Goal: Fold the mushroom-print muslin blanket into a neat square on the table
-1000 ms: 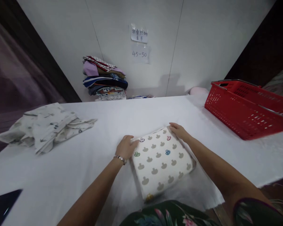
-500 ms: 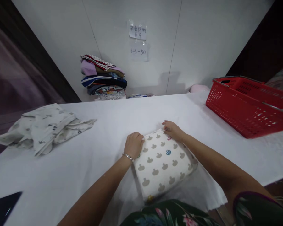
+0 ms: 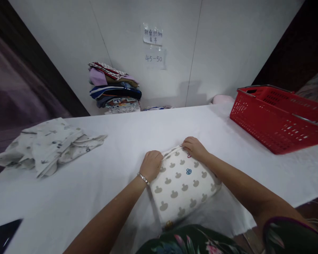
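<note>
A folded white cloth (image 3: 184, 187) with grey mushroom prints lies on the white-covered table in front of me, near its front edge. One blue mushroom and a reddish one show among the grey ones. My left hand (image 3: 151, 165), with a silver bracelet at the wrist, grips the cloth's far left corner, fingers curled over the edge. At the far right corner my right hand (image 3: 194, 149) pinches the same far edge, its fingers closed. Between the hands that edge is slightly lifted, with layers showing. The fingertips are partly hidden under the cloth.
A crumpled white printed cloth (image 3: 55, 144) lies at the left of the table (image 3: 116, 137). On the right stands a red plastic basket (image 3: 270, 123). Folded fabrics (image 3: 115, 88) are stacked by the back wall. A dark flat object (image 3: 4, 234) sits at the front left.
The cloth's far edge has risen a little between my hands. My right hand's fingers, earlier stretched out, have curled onto the corner. The view has shifted slightly.
</note>
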